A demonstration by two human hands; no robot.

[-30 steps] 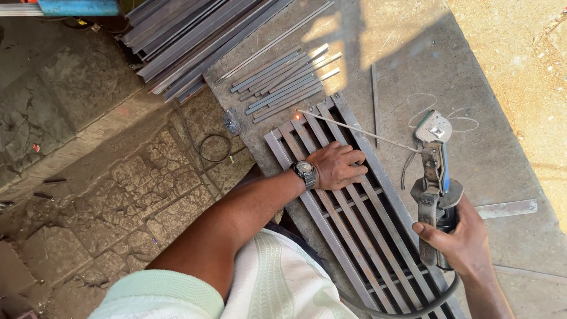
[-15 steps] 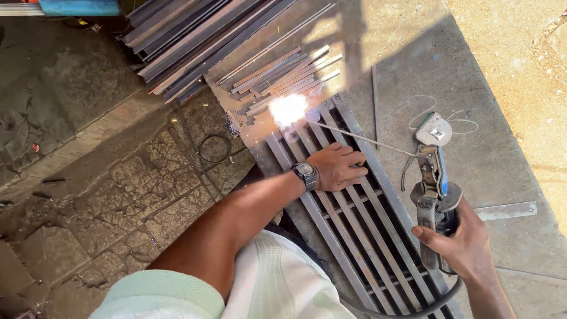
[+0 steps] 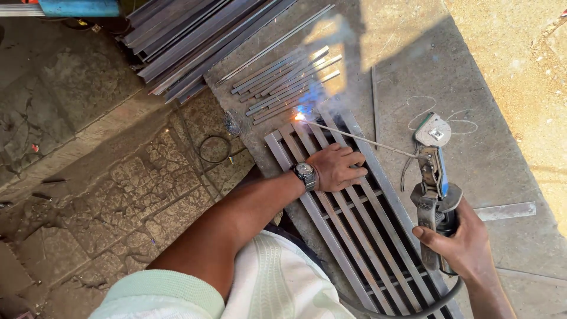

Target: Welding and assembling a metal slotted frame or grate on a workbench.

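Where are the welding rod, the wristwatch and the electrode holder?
welding rod [image 3: 360, 139], head view, mid-length of the thin rod.
wristwatch [image 3: 305, 173], head view, on the dial at the left wrist.
electrode holder [image 3: 435, 177], head view, on its clamp body above the right hand.

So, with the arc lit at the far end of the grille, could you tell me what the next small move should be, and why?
Probably feed the welding rod gently into the joint. Its tip sparks at the metal grille top end, the left hand presses the bars flat, and the right hand grips the electrode holder; the rod likely shortens as it burns.
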